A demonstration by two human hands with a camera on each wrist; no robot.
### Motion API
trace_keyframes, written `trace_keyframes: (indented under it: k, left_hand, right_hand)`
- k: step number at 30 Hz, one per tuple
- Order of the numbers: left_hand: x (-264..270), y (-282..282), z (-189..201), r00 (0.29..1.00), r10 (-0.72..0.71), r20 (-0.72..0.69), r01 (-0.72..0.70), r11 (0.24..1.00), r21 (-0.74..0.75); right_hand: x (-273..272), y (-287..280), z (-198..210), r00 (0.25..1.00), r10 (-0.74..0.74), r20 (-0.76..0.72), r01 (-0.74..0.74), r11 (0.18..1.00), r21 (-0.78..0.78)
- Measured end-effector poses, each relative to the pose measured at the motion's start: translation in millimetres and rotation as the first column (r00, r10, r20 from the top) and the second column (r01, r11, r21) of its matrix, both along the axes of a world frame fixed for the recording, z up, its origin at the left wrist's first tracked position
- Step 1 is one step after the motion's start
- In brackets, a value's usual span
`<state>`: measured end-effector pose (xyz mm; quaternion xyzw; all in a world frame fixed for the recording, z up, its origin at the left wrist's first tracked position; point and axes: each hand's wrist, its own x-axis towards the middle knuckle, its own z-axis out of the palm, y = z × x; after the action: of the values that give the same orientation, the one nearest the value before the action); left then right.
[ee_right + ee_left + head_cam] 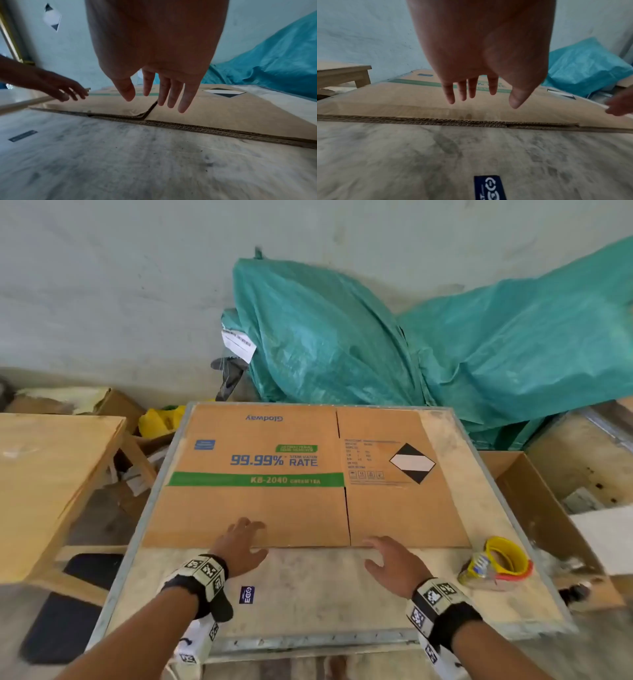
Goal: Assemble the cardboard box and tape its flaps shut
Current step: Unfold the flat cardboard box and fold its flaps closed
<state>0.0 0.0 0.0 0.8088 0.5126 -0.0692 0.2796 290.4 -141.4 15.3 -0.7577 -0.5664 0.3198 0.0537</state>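
Note:
A flattened cardboard box (pixel 301 477) with green and blue print lies flat on the work table (pixel 318 590). My left hand (pixel 239 542) hovers over the box's near edge with fingers spread and holds nothing. My right hand (pixel 394 563) hovers just short of that edge, fingers straight and empty. In the left wrist view the left hand (pixel 479 92) hangs above the box (pixel 402 98). In the right wrist view the right hand (pixel 163 96) hangs above the slit between two flaps of the box (pixel 223 108). A tape dispenser (pixel 496 565) with a yellow roll lies at the table's right side.
A green tarp (pixel 411 344) covers a heap behind the table. A wooden table (pixel 44 484) stands to the left. An open cardboard carton (pixel 534 508) sits to the right of the work table. A small blue sticker (pixel 246 594) is on the tabletop near my left wrist.

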Motion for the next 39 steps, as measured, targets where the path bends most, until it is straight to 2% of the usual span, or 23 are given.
trace_keyframes:
  k: [6, 11, 14, 20, 28, 34, 39]
  left_hand:
    - [34.3, 15.4, -19.0, 0.983, -0.101, -0.151, 0.11, 0.993, 0.052]
    - [44.6, 30.5, -35.0, 0.961, -0.106, -0.257, 0.122, 0.991, 0.047]
    - [45.6, 34.4, -37.0, 0.961, -0.087, -0.264, 0.119, 0.987, 0.109]
    - [46.9, 36.6, -40.2, 0.964, -0.074, -0.256, 0.106, 0.988, 0.116]
    - [49.1, 38.1, -36.6, 0.968, -0.064, -0.242, 0.091, 0.991, 0.102]
    - [50.9, 34.9, -32.8, 0.952, -0.1, -0.289, 0.137, 0.985, 0.109]
    - [52.1, 34.8, -29.9, 0.951, -0.107, -0.289, 0.143, 0.984, 0.106]
  right_hand:
    - [9.4, 48.9, -22.2, 0.993, 0.096, 0.074, -0.095, 0.995, -0.025]
    - [13.7, 79.4, -37.0, 0.972, 0.21, 0.108, -0.209, 0.978, -0.028]
    - [11.2, 92.4, -41.3, 0.951, 0.269, 0.151, -0.271, 0.963, -0.011]
    - [0.4, 108.5, -54.9, 0.891, 0.381, 0.247, -0.344, 0.921, -0.182]
    - [-2.6, 117.5, -55.0, 0.888, 0.392, 0.241, -0.345, 0.913, -0.217]
    - [-5.0, 122.3, -54.0, 0.873, 0.42, 0.249, -0.364, 0.899, -0.241]
    - [-15.6, 118.6, -53.6, 0.825, 0.45, 0.342, -0.377, 0.889, -0.259]
